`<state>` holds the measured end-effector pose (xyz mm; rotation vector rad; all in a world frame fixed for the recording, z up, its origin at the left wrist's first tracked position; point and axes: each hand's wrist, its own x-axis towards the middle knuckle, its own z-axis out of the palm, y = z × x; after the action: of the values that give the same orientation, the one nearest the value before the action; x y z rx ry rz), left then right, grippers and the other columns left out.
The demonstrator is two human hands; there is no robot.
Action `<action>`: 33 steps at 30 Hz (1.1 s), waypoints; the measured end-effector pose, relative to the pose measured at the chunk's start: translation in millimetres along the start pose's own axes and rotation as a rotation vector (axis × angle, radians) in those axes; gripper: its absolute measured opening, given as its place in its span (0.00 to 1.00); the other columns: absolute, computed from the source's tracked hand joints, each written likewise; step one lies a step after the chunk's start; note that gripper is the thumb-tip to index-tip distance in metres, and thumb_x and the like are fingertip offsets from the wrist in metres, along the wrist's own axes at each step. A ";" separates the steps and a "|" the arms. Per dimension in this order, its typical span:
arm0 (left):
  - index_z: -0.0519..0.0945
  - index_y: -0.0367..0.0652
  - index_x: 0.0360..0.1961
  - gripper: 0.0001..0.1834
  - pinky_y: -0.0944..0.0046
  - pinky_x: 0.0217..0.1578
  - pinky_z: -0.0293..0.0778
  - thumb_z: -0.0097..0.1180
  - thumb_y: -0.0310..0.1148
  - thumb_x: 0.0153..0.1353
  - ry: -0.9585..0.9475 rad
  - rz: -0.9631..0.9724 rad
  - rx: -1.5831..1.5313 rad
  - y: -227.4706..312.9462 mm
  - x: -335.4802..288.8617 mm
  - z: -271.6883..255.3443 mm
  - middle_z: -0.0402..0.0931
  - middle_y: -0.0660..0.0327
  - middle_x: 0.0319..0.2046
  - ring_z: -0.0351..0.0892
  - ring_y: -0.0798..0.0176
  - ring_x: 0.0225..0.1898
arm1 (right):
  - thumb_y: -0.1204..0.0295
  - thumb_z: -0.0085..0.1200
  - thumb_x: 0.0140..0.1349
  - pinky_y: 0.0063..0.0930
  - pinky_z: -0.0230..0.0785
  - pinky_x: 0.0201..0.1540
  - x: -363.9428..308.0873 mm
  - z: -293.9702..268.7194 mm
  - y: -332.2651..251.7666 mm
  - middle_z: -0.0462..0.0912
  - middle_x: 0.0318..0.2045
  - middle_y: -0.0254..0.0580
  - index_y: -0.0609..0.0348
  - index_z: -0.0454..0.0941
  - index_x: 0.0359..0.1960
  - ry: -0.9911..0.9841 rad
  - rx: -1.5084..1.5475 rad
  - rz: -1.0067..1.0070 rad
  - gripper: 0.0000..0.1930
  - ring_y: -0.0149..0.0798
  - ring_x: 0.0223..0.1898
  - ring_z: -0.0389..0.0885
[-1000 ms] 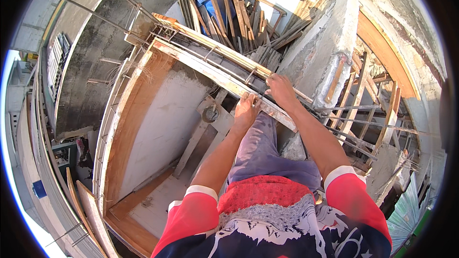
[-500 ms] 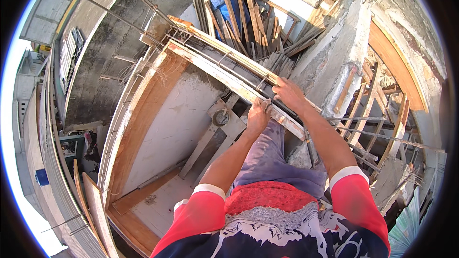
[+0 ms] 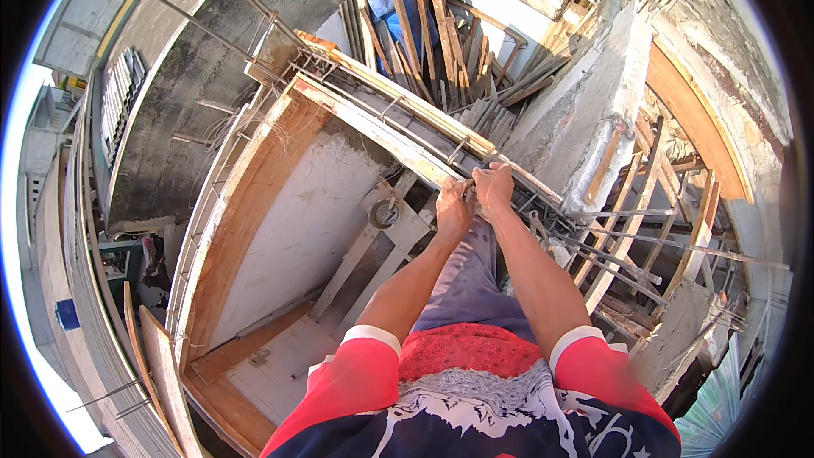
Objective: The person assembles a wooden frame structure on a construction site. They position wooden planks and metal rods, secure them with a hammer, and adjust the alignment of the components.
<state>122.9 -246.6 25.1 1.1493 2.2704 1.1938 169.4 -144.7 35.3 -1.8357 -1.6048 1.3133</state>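
Note:
My left hand [image 3: 454, 208] is closed at the near edge of a wooden formwork trough [image 3: 373, 131]. Right beside it, my right hand [image 3: 493, 188] is closed too, with its fingertips over the trough. The hands almost touch each other. Whatever sits between the fingers of either hand is too small or too hidden to name. Inside the trough runs a cage of steel reinforcing bars [image 3: 458, 151] with crosswise stirrups.
Below left is a deep opening with a pale panel [image 3: 292, 220] and plank edges. A bucket [image 3: 384, 212] stands on boards there. Bar ends [image 3: 623, 271] stick out at right beside a concrete ledge [image 3: 585, 110]. Timber scraps [image 3: 437, 34] lean at the back.
My right hand has come left and nearer, off the trough's far board and in beside my left hand. The left hand stays at nearly the same spot, still closed.

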 end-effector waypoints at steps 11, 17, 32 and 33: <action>0.86 0.40 0.47 0.16 0.51 0.47 0.79 0.58 0.36 0.64 -0.185 -0.112 -0.035 -3.6 54.7 -10.7 0.85 0.47 0.41 0.85 0.45 0.42 | 0.70 0.51 0.74 0.22 0.65 0.29 34.2 -6.1 15.4 0.75 0.24 0.29 0.58 0.82 0.36 -0.385 0.401 0.350 0.09 0.26 0.25 0.70; 0.87 0.42 0.49 0.16 0.52 0.49 0.80 0.59 0.36 0.63 -0.347 -0.145 -0.026 8.4 84.5 -1.4 0.87 0.47 0.41 0.87 0.45 0.45 | 0.70 0.52 0.72 0.24 0.64 0.23 38.9 -14.4 11.3 0.75 0.23 0.31 0.56 0.79 0.31 -0.444 0.396 0.346 0.10 0.28 0.22 0.72; 0.83 0.41 0.42 0.14 0.58 0.40 0.75 0.55 0.42 0.72 -0.173 -0.375 -0.334 0.1 50.6 0.0 0.82 0.57 0.33 0.82 0.62 0.37 | 0.63 0.63 0.68 0.38 0.77 0.40 40.1 -26.9 33.2 0.85 0.32 0.54 0.69 0.79 0.41 -0.221 -0.106 -0.266 0.17 0.45 0.35 0.87; 0.83 0.41 0.43 0.14 0.59 0.40 0.75 0.55 0.41 0.73 -0.184 -0.386 -0.414 5.6 42.0 -4.0 0.82 0.59 0.35 0.81 0.66 0.38 | 0.58 0.62 0.68 0.40 0.76 0.47 36.8 -23.7 33.1 0.86 0.33 0.59 0.70 0.83 0.39 -0.217 0.081 -0.300 0.20 0.49 0.38 0.88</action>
<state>97.3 -214.2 35.1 0.6057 1.8747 1.2569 204.6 -113.6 7.0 -1.3777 -1.8227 1.4503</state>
